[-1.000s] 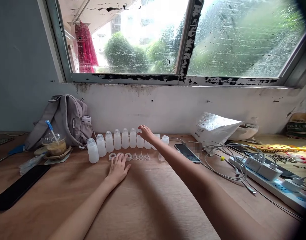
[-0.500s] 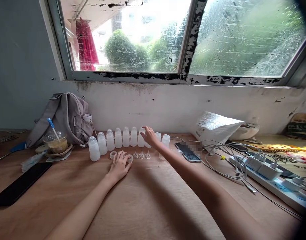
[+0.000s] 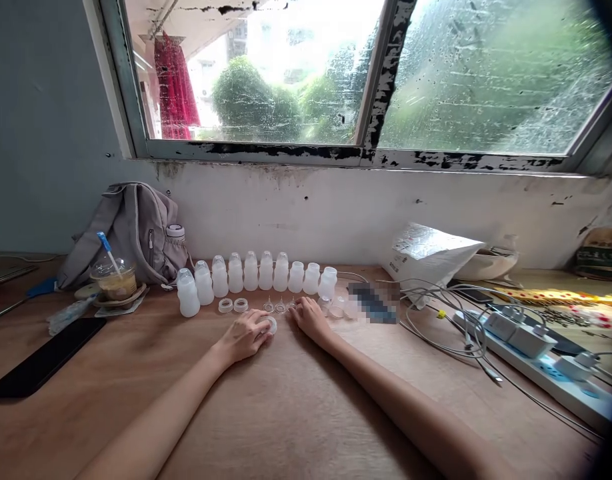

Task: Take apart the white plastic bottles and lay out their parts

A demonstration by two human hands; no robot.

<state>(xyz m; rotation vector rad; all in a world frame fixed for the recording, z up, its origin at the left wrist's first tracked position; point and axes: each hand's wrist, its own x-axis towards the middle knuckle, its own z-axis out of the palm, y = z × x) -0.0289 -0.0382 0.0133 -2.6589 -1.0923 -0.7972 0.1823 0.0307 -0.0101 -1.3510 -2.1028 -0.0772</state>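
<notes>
A row of several frosted bottles [image 3: 235, 273] stands along the back of the wooden table; the ones on the left wear clear caps, while the three at the right end [image 3: 328, 283] have none. My left hand [image 3: 243, 335] is closed on a white ring [image 3: 269, 325] at the table. Two more rings [image 3: 225, 305] lie just left of it. Small clear nipples [image 3: 269, 306] lie in a line between my hands. My right hand [image 3: 310, 319] rests at the right end of that line, fingers bent down; what its fingertips touch is too small to tell.
On the left are a grey backpack [image 3: 131, 233], a drink cup [image 3: 117, 283] and a black tablet-like slab [image 3: 46, 357]. To the right lie a blurred phone [image 3: 373, 303], a white bag [image 3: 431, 257], looped cables [image 3: 436, 340] and a power strip [image 3: 541, 360].
My right hand has come down from the bottles toward the nipples. My left hand has shifted right with a ring, away from the two other rings.
</notes>
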